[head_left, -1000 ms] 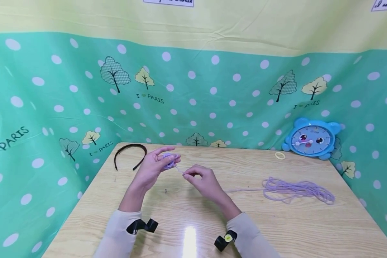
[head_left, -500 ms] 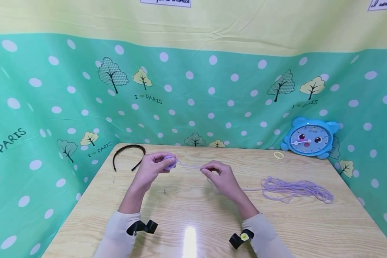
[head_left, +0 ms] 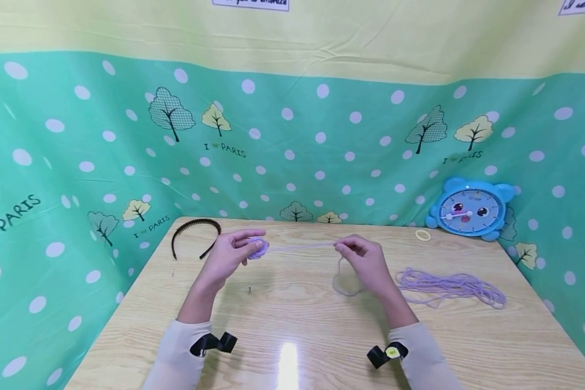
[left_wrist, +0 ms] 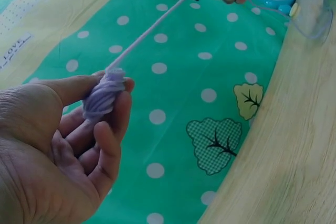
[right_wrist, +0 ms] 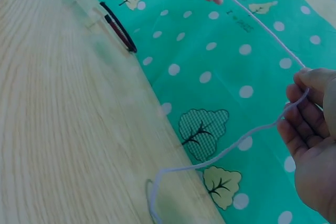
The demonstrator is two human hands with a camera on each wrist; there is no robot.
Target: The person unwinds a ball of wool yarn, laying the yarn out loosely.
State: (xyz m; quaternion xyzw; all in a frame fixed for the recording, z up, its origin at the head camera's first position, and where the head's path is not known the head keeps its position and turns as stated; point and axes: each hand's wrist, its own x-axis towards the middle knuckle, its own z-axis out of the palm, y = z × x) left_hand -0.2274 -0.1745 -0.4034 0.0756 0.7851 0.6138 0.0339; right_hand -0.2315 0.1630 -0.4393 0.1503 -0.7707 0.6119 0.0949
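A small wound ball of lilac yarn [left_wrist: 105,95] is pinched between the thumb and fingers of my left hand [head_left: 226,255], held above the table. From it a taut strand [head_left: 299,247] runs across to my right hand [head_left: 365,261], which pinches the yarn between thumb and forefinger. Below the right hand the strand [right_wrist: 226,156] hangs slack in a curve towards the table. A loose heap of the same lilac yarn [head_left: 448,287] lies on the right of the table, just beyond the right wrist.
A black toothed headband [head_left: 195,221] lies at the table's back left. At the back right stands a blue animal-shaped clock [head_left: 472,210], with a pale ring [head_left: 423,235] beside it. A tiny dark object [head_left: 249,290] lies on the wooden table [head_left: 292,319]. A green dotted curtain [head_left: 302,157] hangs behind.
My right hand has moved right, away from the left hand, drawing the strand between them longer and straight. The left hand keeps the yarn ball in nearly the same place.
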